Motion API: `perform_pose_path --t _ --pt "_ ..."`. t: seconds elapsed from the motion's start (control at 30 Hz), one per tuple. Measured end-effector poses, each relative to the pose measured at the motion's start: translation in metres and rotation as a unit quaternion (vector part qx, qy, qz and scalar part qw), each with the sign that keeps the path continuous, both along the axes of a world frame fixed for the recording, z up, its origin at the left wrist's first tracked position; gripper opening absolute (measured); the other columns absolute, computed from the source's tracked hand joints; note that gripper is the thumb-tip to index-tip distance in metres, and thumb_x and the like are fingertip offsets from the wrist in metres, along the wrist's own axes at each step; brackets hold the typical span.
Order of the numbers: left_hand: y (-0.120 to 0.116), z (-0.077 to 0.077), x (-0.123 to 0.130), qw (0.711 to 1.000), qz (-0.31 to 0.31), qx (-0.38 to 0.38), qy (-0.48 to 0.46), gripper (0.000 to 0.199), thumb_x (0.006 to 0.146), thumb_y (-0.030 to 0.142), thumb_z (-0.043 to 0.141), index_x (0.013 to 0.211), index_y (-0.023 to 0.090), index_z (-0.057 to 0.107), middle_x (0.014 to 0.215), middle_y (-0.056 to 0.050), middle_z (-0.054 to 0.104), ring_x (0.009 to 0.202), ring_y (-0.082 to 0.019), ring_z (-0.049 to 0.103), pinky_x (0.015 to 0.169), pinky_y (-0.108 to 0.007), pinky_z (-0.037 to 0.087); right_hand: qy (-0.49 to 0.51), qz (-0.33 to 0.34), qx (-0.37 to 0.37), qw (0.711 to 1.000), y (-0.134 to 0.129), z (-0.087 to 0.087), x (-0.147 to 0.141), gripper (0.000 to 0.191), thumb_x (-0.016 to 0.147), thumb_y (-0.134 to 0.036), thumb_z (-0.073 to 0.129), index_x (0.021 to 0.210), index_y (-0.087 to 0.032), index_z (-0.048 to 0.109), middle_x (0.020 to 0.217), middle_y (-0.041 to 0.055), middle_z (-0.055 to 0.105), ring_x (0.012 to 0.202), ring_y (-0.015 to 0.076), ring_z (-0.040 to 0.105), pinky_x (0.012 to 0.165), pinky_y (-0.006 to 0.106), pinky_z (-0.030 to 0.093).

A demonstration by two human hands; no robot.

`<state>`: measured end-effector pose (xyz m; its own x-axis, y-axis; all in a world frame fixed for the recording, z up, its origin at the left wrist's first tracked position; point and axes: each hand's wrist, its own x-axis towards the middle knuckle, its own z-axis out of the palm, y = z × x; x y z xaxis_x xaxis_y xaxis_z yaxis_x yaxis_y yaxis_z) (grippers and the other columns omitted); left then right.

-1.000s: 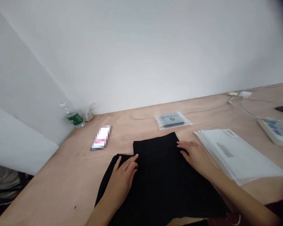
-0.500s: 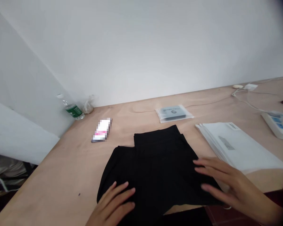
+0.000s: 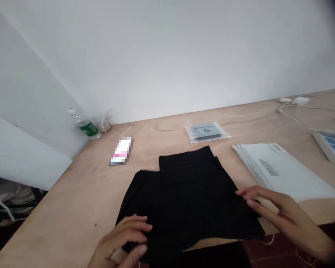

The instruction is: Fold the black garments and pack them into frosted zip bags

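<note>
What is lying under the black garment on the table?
The black garment rests on the plywood table, which shows around it; directly beneath, everything is covered and cannot be seen.

One left hand (image 3: 120,238) and one right hand (image 3: 284,212), one black garment (image 3: 190,197) between them, one water bottle (image 3: 87,127) at far left, one sealed packet (image 3: 207,132) far centre, and white mailers (image 3: 279,171) on the right (too tightly stacked to count)

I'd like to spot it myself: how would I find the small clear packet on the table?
Look at the long plywood table against the white wall. Just beyond the black garment, near the wall, lies a flat, see-through plastic packet with something grey inside. The white stack of flat packets to its right is much larger.
</note>
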<state>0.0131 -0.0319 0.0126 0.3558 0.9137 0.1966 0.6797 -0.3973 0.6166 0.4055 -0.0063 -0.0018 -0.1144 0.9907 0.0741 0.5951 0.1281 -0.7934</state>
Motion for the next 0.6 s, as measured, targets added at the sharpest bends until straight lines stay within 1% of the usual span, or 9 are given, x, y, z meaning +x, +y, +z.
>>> perform_pose_path --t 0.07,0.1,0.17,0.23,0.3,0.37,0.47,0.53,0.6 --pt "0.017 0.006 0.008 0.992 0.108 -0.049 -0.032 0.014 0.079 0.035 0.055 0.079 0.025 0.066 0.090 -0.002 0.070 0.087 -0.019 0.064 0.076 -0.028 0.053 0.042 -0.053 -0.025 0.997 0.018 0.000 -0.011 0.026 0.082 -0.045 0.049 0.086 -0.024 0.063 0.091 0.0043 0.067 0.087 0.0216 0.062 0.074 0.031 0.050" --pt "0.026 0.007 0.012 0.984 0.166 -0.049 -0.038 0.019 0.079 0.039 0.055 0.079 0.023 0.065 0.085 -0.002 0.069 0.082 -0.019 0.064 0.073 -0.027 0.052 0.057 -0.077 -0.031 0.995 0.026 -0.002 -0.017 0.028 0.082 -0.047 0.047 0.085 -0.023 0.061 0.086 0.0035 0.066 0.083 0.0209 0.062 0.071 0.031 0.050" --pt "0.042 0.005 0.019 0.971 0.233 -0.048 -0.029 0.026 0.078 0.046 0.053 0.077 0.022 0.064 0.077 0.000 0.067 0.076 -0.019 0.063 0.069 -0.026 0.050 0.080 -0.118 -0.033 0.989 0.037 -0.010 -0.025 0.029 0.082 -0.048 0.047 0.089 -0.023 0.059 0.081 0.0023 0.065 0.079 0.0200 0.061 0.068 0.030 0.048" --pt "0.053 0.000 0.022 0.965 0.254 -0.058 -0.005 0.030 0.079 0.049 0.050 0.076 0.022 0.062 0.073 0.002 0.066 0.073 -0.018 0.061 0.065 -0.026 0.047 0.101 -0.142 -0.033 0.984 0.041 -0.019 -0.028 0.031 0.079 -0.047 0.052 0.100 -0.024 0.055 0.081 0.0017 0.065 0.079 0.0198 0.061 0.065 0.030 0.047" --pt "0.057 -0.004 0.023 0.964 0.256 -0.065 0.013 0.030 0.081 0.049 0.048 0.077 0.023 0.061 0.071 0.003 0.065 0.071 -0.018 0.061 0.063 -0.025 0.045 0.115 -0.150 -0.035 0.981 0.039 -0.025 -0.028 0.040 0.076 -0.045 0.057 0.110 -0.025 0.050 0.079 0.0007 0.064 0.073 0.0189 0.060 0.061 0.029 0.046" --pt "0.056 -0.005 0.023 0.964 0.260 -0.052 0.012 0.028 0.081 0.049 0.048 0.079 0.024 0.060 0.072 0.003 0.065 0.071 -0.017 0.061 0.063 -0.025 0.044 0.124 -0.157 -0.028 0.979 0.035 -0.025 -0.027 0.042 0.075 -0.043 0.059 0.112 -0.025 0.049 0.074 -0.0001 0.063 0.067 0.0177 0.059 0.058 0.029 0.045" --pt "0.055 0.000 0.024 0.961 0.278 -0.005 0.015 0.027 0.081 0.049 0.048 0.081 0.025 0.060 0.075 0.004 0.066 0.070 -0.017 0.061 0.062 -0.024 0.043 0.145 -0.174 0.004 0.974 0.033 -0.021 -0.030 0.041 0.076 -0.042 0.057 0.112 -0.024 0.049 0.073 -0.0002 0.063 0.067 0.0173 0.059 0.059 0.029 0.045" --pt "0.057 0.002 0.026 0.953 0.296 0.022 0.056 0.027 0.082 0.048 0.046 0.082 0.026 0.060 0.074 0.004 0.066 0.066 -0.017 0.061 0.060 -0.025 0.041 0.139 -0.176 0.019 0.974 0.035 -0.021 -0.034 0.039 0.077 -0.041 0.056 0.112 -0.024 0.049 0.075 0.0006 0.063 0.070 0.0182 0.060 0.060 0.029 0.045" --pt "0.063 0.001 0.028 0.946 0.299 0.020 0.125 0.026 0.084 0.047 0.044 0.082 0.026 0.059 0.069 0.003 0.066 0.061 -0.017 0.060 0.055 -0.025 0.038 0.086 -0.173 0.023 0.981 0.038 -0.026 -0.036 0.037 0.078 -0.040 0.054 0.111 -0.024 0.050 0.078 0.0013 0.064 0.071 0.0187 0.060 0.061 0.030 0.046"
